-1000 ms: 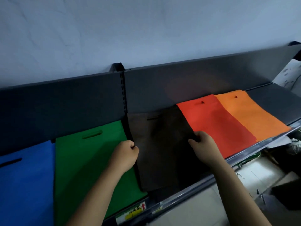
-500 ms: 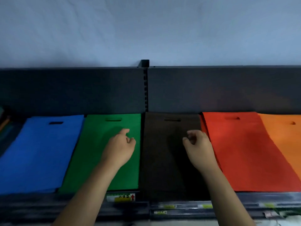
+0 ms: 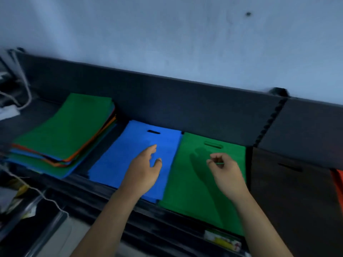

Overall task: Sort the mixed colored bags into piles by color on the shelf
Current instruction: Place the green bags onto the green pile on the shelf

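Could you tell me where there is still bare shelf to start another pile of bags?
Bare shelf shows between the mixed stack and the blue pile, and left of the stack, beside the cords. Rightward it is crowded: blue, green pile and brown pile lie edge to edge, with red after.

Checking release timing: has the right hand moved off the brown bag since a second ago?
Yes. The right hand now hovers over the green pile, left of the brown bag whose edge it gripped, holding nothing.
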### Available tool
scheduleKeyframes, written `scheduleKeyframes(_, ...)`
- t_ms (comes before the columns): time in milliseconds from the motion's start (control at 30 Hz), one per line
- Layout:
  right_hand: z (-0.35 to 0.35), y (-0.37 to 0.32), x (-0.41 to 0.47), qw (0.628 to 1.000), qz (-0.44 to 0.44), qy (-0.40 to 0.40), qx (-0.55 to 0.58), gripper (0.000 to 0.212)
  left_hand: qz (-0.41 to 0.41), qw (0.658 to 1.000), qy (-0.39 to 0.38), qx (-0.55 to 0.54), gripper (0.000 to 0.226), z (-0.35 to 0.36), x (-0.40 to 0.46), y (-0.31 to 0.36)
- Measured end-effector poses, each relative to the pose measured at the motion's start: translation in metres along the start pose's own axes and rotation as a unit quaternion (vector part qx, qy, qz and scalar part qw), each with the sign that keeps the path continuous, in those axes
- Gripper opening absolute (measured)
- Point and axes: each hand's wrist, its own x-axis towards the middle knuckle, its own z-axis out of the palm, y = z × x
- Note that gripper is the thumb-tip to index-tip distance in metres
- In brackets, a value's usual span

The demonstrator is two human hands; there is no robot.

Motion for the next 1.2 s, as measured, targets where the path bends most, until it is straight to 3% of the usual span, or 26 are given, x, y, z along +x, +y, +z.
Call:
scheduleKeyframes(167, 0.131, -0.058, 0.004, 0.998, 0.007, -0.043, 0.039, 0.005, -0.022, 0.999, 0.029, -0.01, 0.053, -0.113, 0.028, -0.078)
scheduleKeyframes(333, 0.251, -0.121, 0.001, 0.996, 0.019, -0.072, 0.052, 0.004, -0.043, 0.993, 0.093, 0.052, 0.059, -0.235, 0.071, -0.158)
scheduleKeyframes(500, 0.322, -0.163, -0.003, 0.995, 0.037, -0.08, 0.039, 0.008, -0.069, 0.978, 0.031, 0.193, 0.074, -0.297, 0.114, -0.229)
scheduleKeyframes(600, 0.345, -0.177, -0.001, 0.994, 0.053, -0.081, 0.04, 0.032, -0.076, 0.954, -0.049, 0.286, 0.078, -0.299, 0.121, -0.246)
scheduleKeyframes(700, 0.359, -0.184, 0.007, 0.986, 0.124, -0.079, 0.076, 0.061, -0.006, 0.957, -0.093, 0.273, 0.08, -0.289, 0.106, -0.24)
scheduleKeyframes(833, 0.372, -0.172, 0.025, 0.97, 0.184, -0.03, 0.154, 0.12, 0.011, 0.981, -0.033, 0.192, 0.076, -0.298, 0.106, -0.233)
scheduleKeyframes(867, 0.377, -0.173, 0.027, 0.967, 0.192, -0.004, 0.17, 0.124, -0.004, 0.981, -0.019, 0.193, 0.076, -0.302, 0.112, -0.239)
scheduleKeyframes(1000, 0.387, -0.183, 0.028, 0.96, 0.218, 0.049, 0.168, 0.085, -0.019, 0.957, -0.065, 0.282, 0.071, -0.307, 0.126, -0.257)
scheduleKeyframes(1100, 0.382, -0.18, 0.034, 0.956, 0.246, -0.001, 0.161, 0.042, 0.023, 0.973, -0.086, 0.215, 0.066, -0.305, 0.118, -0.252)
scheduleKeyframes(1200, 0.377, -0.18, 0.037, 0.961, 0.233, -0.013, 0.146, 0.026, -0.011, 0.989, -0.01, 0.144, 0.063, -0.316, 0.124, -0.257)
